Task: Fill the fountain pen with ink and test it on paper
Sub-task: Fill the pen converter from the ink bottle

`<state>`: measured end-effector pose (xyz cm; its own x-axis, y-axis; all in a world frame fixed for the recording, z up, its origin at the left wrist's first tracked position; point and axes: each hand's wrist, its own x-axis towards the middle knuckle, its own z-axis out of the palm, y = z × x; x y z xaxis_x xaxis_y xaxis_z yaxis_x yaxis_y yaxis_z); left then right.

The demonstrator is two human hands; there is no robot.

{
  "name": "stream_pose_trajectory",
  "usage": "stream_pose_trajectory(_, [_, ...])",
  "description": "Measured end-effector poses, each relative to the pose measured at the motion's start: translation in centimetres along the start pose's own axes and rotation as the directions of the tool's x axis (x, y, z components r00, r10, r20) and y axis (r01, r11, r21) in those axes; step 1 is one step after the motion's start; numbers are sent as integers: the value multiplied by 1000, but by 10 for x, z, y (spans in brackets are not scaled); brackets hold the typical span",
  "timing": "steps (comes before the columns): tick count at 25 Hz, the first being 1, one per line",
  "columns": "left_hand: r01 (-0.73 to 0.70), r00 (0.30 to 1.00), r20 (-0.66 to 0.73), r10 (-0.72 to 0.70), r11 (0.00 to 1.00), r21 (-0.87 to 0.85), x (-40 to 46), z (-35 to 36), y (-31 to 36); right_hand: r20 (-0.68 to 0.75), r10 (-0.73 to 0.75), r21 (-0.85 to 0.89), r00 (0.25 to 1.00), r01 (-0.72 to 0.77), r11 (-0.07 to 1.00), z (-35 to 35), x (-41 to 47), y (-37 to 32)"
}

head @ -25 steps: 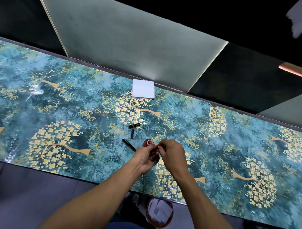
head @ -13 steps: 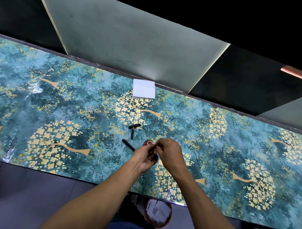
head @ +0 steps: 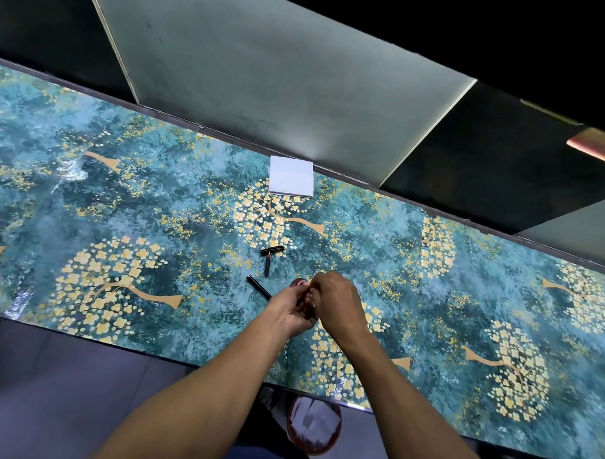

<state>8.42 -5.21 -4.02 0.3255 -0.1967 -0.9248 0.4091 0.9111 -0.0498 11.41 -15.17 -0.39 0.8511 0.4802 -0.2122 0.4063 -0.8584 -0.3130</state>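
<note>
My left hand (head: 293,308) and my right hand (head: 336,302) meet over the table's near middle, fingers curled round a small ink bottle (head: 299,282). Only its reddish round top peeks out past my fingers. My left hand grips the bottle from below, and my right fingertips pinch at its top. The rest of the bottle is hidden. Black fountain pen parts lie just beyond: a cap with a clip (head: 273,250), a short piece (head: 267,266) and a slim barrel (head: 259,287). A white paper pad (head: 291,176) lies at the table's far edge.
The long table (head: 123,202) has a glossy teal top with gold tree patterns. A grey wall panel (head: 265,73) rises right behind it. Below the near edge stands a reddish bin (head: 315,425) with paper scraps.
Both hands stay together at the ink bottle, with only small finger movement at its top. The pen parts and the pad have not moved.
</note>
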Motion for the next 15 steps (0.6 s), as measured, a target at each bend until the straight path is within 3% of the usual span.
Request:
stream_pose_trajectory(9, [66,998,-1,-66,997,42,-1,1,9,8,-56,-199,998,56,978,3,1,-4])
stream_pose_trajectory(15, [82,996,14,-83,996,35,-1,1,8,7,-40,-229,999,40,973,1,-1,-4])
